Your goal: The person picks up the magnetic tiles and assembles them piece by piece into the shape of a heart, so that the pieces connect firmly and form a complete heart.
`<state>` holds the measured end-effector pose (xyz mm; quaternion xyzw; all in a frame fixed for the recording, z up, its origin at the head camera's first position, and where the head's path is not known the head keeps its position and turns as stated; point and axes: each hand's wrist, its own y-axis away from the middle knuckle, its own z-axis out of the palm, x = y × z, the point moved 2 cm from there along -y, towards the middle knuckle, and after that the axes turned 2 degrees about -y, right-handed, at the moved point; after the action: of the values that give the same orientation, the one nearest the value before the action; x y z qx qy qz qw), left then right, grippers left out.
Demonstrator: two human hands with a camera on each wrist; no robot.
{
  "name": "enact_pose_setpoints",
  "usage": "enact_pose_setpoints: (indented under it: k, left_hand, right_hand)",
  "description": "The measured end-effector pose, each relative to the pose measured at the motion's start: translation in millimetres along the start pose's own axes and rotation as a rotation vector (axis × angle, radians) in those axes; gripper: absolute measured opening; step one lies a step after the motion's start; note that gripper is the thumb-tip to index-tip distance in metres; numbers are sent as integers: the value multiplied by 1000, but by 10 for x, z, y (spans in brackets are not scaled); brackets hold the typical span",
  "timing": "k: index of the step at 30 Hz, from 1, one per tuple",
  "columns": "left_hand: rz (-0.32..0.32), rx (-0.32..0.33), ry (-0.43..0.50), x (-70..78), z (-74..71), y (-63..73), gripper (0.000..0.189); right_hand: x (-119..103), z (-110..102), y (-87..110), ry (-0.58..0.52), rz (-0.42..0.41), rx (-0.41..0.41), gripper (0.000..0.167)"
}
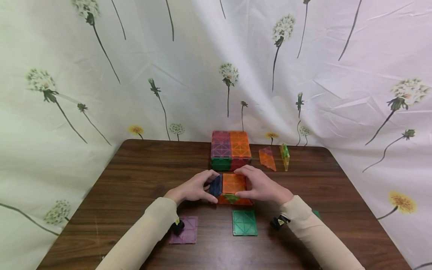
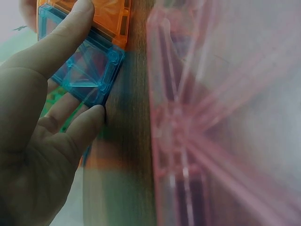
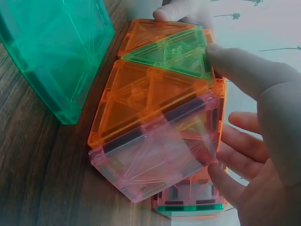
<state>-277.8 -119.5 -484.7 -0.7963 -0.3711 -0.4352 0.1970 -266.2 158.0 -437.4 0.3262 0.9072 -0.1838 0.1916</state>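
A small structure of translucent magnetic tiles (image 1: 234, 183), with an orange square on top, stands mid-table between both hands. My left hand (image 1: 190, 186) holds its left side, where a blue tile (image 2: 84, 70) leans; the thumb lies over the blue tile's upper edge and the fingertips reach its lower edge. On the other side, my right hand (image 1: 261, 184) grips with the thumb at the front, beside a green triangle tile (image 3: 176, 52), and the fingers around the back. A pink tile (image 3: 150, 157) slants against this right side, below orange tiles in the right wrist view.
Behind stands a larger tile box (image 1: 221, 146) with a purple and orange top. Right of it are an orange tile piece (image 1: 267, 159) and an upright yellow-green piece (image 1: 285, 157). Nearer me lie a green square tile (image 1: 244, 223) and a purple square tile (image 1: 190, 230).
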Motion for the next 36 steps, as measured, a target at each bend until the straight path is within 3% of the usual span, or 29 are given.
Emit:
enact_pose_setpoints:
  k: [7,13,17,23,36]
  left_hand:
    - [-6,4,-18,-8,18,-2,80]
    - [0,9,-49,-9,26,2,81]
    - [36,17,-63,15,30,3,81]
    - [95,25,-60,76,41,-15,82]
    - [131,82,-71,130,49,5,85]
  right_hand:
    - [53,-3,55,2,22,-14,83]
    - [183,18,235,5,132,-60,98]
    - [269,60,301,15,149,-64,95]
    - [309,80,294,12,91,-38,89]
    - [326,140,330,-24,123,6,90]
